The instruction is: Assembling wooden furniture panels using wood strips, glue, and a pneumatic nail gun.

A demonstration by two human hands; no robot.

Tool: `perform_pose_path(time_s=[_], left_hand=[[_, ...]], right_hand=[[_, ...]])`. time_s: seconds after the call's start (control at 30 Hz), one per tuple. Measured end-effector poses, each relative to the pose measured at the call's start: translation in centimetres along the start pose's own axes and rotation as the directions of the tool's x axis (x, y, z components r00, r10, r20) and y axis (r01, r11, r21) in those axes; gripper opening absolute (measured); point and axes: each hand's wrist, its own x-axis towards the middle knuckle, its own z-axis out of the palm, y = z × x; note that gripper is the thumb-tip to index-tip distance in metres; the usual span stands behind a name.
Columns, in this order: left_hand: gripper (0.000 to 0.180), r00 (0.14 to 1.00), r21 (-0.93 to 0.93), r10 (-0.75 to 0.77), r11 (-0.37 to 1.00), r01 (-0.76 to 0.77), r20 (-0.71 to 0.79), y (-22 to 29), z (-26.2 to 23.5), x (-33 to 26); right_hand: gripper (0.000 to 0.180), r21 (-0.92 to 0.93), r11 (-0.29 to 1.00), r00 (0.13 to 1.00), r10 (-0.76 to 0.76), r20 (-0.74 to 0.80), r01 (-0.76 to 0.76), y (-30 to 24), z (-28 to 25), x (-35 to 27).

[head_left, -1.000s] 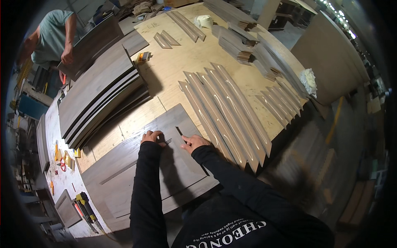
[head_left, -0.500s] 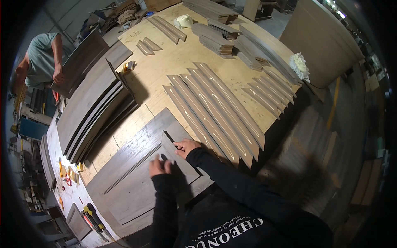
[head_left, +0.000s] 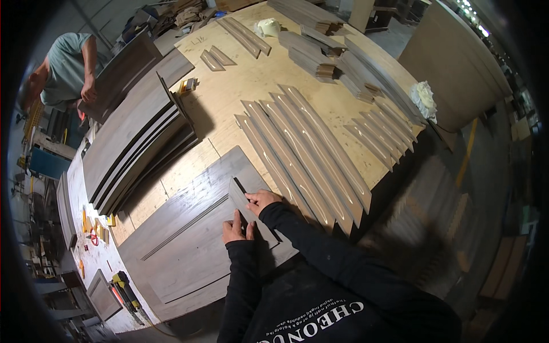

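Note:
A grey-brown wood-grain panel [head_left: 191, 226] lies in front of me at the table's near edge. A short mitred moulding strip [head_left: 239, 198] lies along the right end of its recessed field, beside a dark gap. My right hand [head_left: 262, 201] grips the strip's outer side, thumb and fingers closed on it near its upper end. Lower down, my left hand [head_left: 234, 230] rests at the strip's inner side, index finger and thumb stretched apart. What lies under the left fingertips is partly hidden.
Several moulding strips with glue lines [head_left: 303, 154] lie right of the panel; shorter glued strips [head_left: 382, 134] lie beyond. Stacked panels [head_left: 137, 137] stand left. A yellow-black power tool [head_left: 127, 291] lies near the left edge. Another person [head_left: 71, 68] handles a panel at far left.
My left hand has moved right and come down at the strip. My right hand stays on the strip. The whole view has shifted slightly.

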Motion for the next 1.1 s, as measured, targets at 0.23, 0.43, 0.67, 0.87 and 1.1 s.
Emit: perform_pose_path(time_s=[0.23, 0.43, 0.67, 0.87, 1.1], left_hand=[[0.053, 0.98, 0.055, 0.023, 0.998, -0.013, -0.197, -0.4, -1.3, 4.7], [0.052, 0.995, 0.244, 0.033, 0.97, -0.008, -0.099, -0.9, -0.2, 8.1], [0.044, 0.997, 0.188, -0.045, 0.981, 0.056, -0.062, 0.1, -0.2, 8.2], [0.041, 0.997, 0.152, -0.01, 0.988, 0.022, -0.078, 1.6, 0.5, 8.8], [0.057, 0.944, 0.169, 0.129, 0.982, -0.08, -0.302, -1.1, 0.4, 7.1]], right_hand=[[0.046, -0.043, 0.994, 0.993, -0.1, -0.056, 0.097, 0.3, 0.0, -1.1], [0.045, -0.142, 0.986, 0.994, -0.081, 0.072, 0.091, -0.5, -1.5, -4.9], [0.043, -0.106, 0.99, 0.989, -0.083, 0.123, 0.096, -0.5, -2.1, -5.5], [0.045, -0.188, 0.963, 0.981, -0.193, 0.012, 0.192, 1.4, -2.3, -5.4], [0.055, 0.104, 0.981, 0.985, -0.167, 0.04, 0.162, 1.9, -2.4, -5.6]])
